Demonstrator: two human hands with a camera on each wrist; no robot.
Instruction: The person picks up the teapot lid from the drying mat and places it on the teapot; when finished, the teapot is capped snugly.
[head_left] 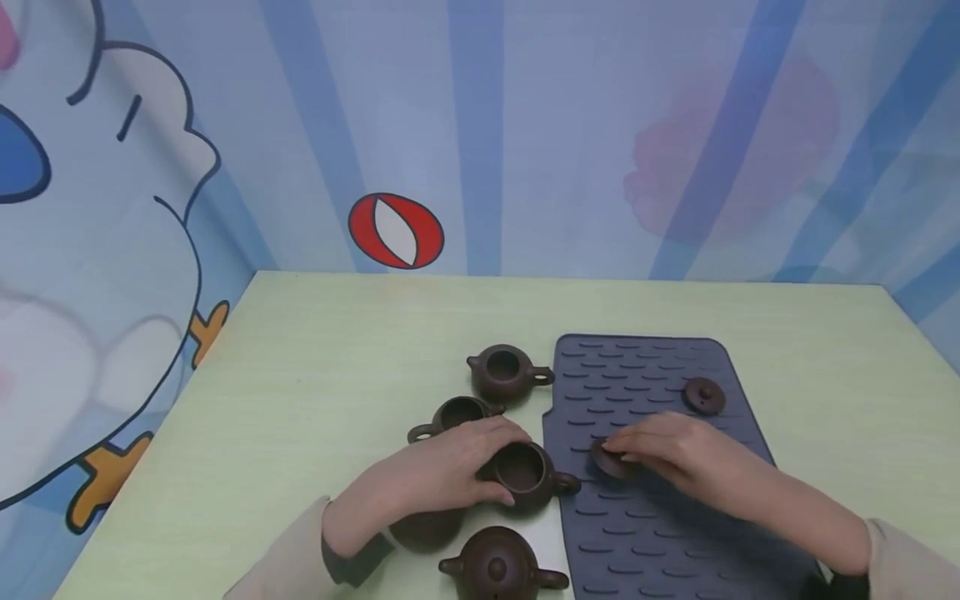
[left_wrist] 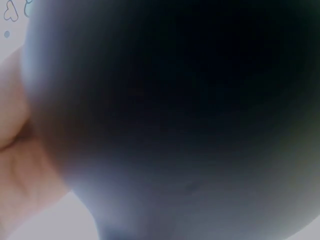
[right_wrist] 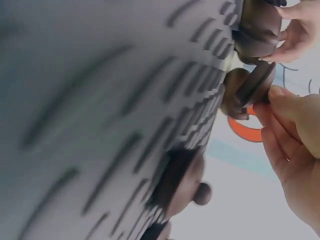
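My left hand point(head_left: 453, 467) grips a dark brown teapot point(head_left: 528, 492) whose top is uncovered, fingers and thumb around its side. A large dark, blurred shape point(left_wrist: 175, 125) fills most of the left wrist view, with part of the hand point(left_wrist: 25, 170) at the left edge. Over the grey ridged mat, my right hand point(head_left: 678, 450) pinches a brown teapot lid point(head_left: 611, 460). The right wrist view shows this lid point(right_wrist: 257, 82) tilted between thumb and fingers. Another knobbed lid point(head_left: 703, 396) lies on the mat farther back.
Two uncovered teapots point(head_left: 502, 375) point(head_left: 459, 412) stand behind the left hand. A teapot with its lid on point(head_left: 497, 562) sits at the front, and another dark pot point(head_left: 427, 531) is partly hidden under the left wrist. The grey mat point(head_left: 652, 354) covers the table's right side.
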